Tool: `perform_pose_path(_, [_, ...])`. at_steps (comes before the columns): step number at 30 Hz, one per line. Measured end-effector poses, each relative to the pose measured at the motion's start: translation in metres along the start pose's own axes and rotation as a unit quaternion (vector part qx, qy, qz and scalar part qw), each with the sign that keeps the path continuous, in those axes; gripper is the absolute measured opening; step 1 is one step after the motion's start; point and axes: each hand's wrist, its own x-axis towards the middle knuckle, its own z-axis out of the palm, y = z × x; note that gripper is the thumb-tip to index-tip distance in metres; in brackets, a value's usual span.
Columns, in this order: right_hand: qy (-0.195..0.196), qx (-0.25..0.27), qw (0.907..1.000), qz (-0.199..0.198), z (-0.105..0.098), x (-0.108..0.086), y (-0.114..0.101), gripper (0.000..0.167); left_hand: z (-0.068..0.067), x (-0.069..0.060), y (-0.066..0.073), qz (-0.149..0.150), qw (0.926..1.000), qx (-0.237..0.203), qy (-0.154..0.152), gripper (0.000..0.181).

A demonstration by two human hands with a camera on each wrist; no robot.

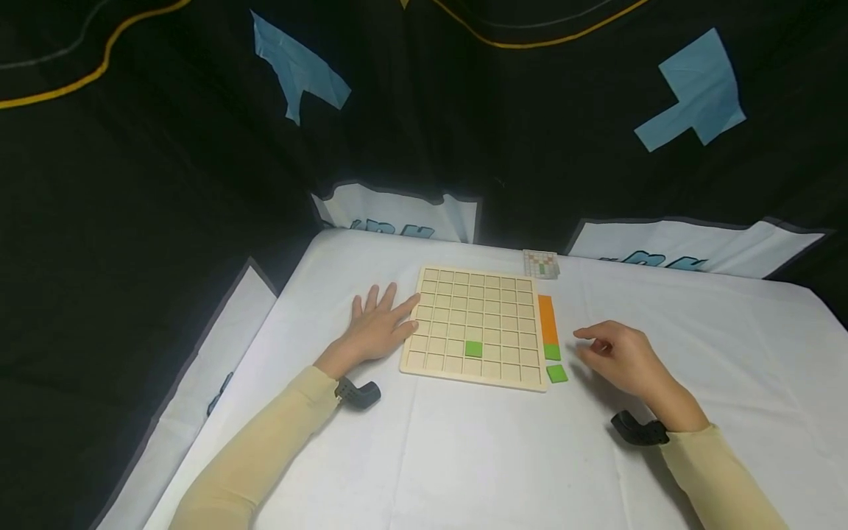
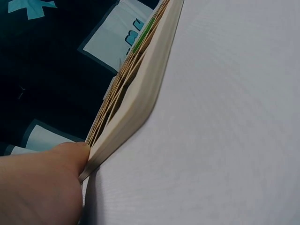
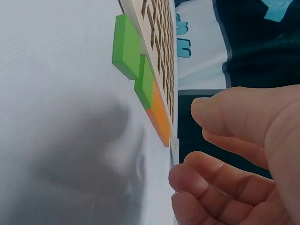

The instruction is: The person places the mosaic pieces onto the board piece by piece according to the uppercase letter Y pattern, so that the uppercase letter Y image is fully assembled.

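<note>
Grid board (image 1: 474, 305) lies mid-frame, left hand (image 1: 373, 333) touching it, fingers spread; right hand (image 1: 619, 357), centre right, thumb and forefinger apart; teal lettering (image 1: 417, 232), upper centre, partly hidden.

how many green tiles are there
3: one green tile on the board, a second tile at the near end of the orange strip, and a loose tile just below that in the head view. Any stacked underneath would be hidden.

Black backdrop (image 1: 464, 132) with blue patches (image 1: 705, 88), yellow lines (image 1: 530, 46); blue-lettered white panels (image 1: 411, 206) around white-covered table (image 1: 490, 456)
</note>
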Motion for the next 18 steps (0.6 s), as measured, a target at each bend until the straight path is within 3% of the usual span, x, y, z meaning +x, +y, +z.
perform_pose_path(10, [-0.011, 0.017, 0.9997, -0.016, 0.0024, 0.0, 0.0014, 0.028, -0.0031, 0.0005, 0.0, 0.001, 1.0, -0.005, 0.002, 0.062])
perform_pose_path(18, [-0.049, 0.028, 0.9981, -0.027, 0.0073, -0.0009, 0.0042, 0.03, -0.0007, 0.0013, -0.0002, -0.002, 1.0, -0.006, 0.001, 0.062])
